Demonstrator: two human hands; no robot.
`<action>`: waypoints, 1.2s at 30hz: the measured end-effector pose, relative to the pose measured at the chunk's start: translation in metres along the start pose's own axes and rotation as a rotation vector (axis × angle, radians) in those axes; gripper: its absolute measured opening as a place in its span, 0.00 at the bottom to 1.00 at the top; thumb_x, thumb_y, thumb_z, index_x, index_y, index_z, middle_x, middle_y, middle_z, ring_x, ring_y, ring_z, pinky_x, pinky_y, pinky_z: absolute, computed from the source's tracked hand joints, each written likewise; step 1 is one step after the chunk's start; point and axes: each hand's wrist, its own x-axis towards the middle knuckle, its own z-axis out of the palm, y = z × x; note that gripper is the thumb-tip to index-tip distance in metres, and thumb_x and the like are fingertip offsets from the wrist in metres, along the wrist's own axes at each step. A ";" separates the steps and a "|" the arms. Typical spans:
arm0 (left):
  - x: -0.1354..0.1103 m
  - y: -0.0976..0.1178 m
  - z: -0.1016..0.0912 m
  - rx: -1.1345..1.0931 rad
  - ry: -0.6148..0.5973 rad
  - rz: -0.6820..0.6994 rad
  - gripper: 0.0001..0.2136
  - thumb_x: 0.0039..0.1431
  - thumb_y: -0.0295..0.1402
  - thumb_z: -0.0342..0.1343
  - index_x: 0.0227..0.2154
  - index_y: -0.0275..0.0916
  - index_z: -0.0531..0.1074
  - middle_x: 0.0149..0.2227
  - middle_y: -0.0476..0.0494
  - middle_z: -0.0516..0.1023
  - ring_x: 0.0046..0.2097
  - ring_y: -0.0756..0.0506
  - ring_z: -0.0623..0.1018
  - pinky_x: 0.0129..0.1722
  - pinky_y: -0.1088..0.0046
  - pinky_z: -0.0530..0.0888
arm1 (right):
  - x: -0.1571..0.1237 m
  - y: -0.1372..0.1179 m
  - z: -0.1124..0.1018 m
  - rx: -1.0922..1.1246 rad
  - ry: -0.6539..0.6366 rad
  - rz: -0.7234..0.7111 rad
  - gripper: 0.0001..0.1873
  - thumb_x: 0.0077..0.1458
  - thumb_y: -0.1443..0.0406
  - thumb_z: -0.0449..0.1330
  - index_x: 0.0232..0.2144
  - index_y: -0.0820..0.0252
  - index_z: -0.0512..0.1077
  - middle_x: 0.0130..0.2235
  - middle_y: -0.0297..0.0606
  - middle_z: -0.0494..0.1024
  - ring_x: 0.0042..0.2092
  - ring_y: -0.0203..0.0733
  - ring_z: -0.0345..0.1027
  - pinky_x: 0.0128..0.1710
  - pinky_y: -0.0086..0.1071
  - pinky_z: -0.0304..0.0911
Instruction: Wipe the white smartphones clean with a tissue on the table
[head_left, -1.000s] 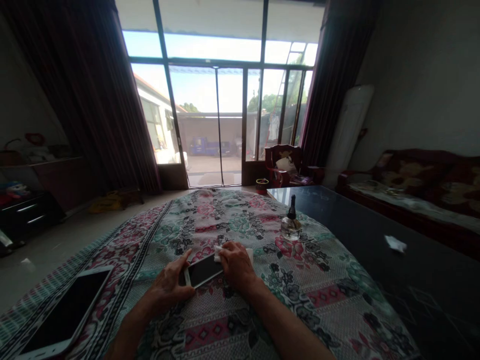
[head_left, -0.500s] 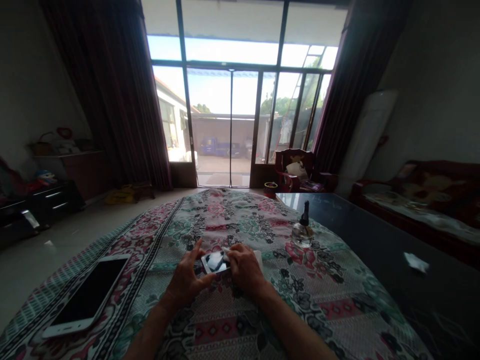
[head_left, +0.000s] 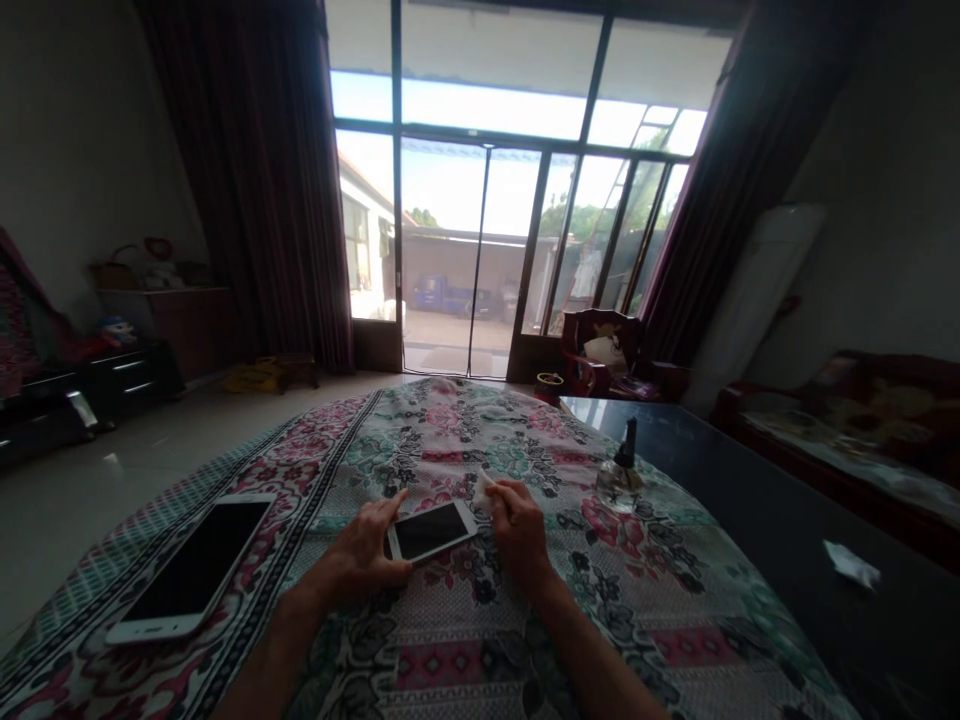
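Observation:
A white smartphone lies dark-screened on the floral quilted cloth, and my left hand grips its left end with the fingers and thumb. My right hand sits just right of the phone, apart from it. Its fingertips pinch a small white tissue. A larger white smartphone lies face up on the cloth to the left, beyond reach of my fingers.
A glass bottle with a black top stands right of my right hand, near the dark glass table. A crumpled white paper lies on that table. A sofa stands further right, and glass doors are ahead.
My right hand has moved right, off the phone, taking the tissue with it. The phone's screen now shows fully, and the view has shifted slightly as my head turned.

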 end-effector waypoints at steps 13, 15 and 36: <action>0.010 0.015 0.016 0.195 -0.045 -0.009 0.37 0.44 0.40 0.60 0.60 0.37 0.61 0.64 0.35 0.62 0.64 0.36 0.61 0.63 0.60 0.58 | -0.009 0.000 0.010 -0.010 0.070 -0.060 0.16 0.49 0.71 0.53 0.38 0.58 0.75 0.42 0.42 0.74 0.45 0.44 0.69 0.47 0.36 0.66; 0.015 0.018 0.030 0.149 -0.041 0.029 0.35 0.46 0.39 0.60 0.60 0.37 0.62 0.63 0.35 0.63 0.64 0.37 0.63 0.63 0.59 0.58 | -0.010 0.001 0.010 0.004 0.059 -0.051 0.17 0.47 0.72 0.53 0.38 0.58 0.75 0.42 0.42 0.74 0.46 0.44 0.69 0.48 0.36 0.66; 0.011 0.018 0.002 -0.553 -0.187 -0.035 0.37 0.47 0.39 0.62 0.61 0.40 0.61 0.58 0.41 0.72 0.58 0.38 0.71 0.57 0.62 0.68 | -0.005 -0.006 0.006 0.175 0.133 -0.009 0.14 0.49 0.72 0.53 0.35 0.57 0.75 0.39 0.40 0.75 0.43 0.41 0.70 0.45 0.33 0.67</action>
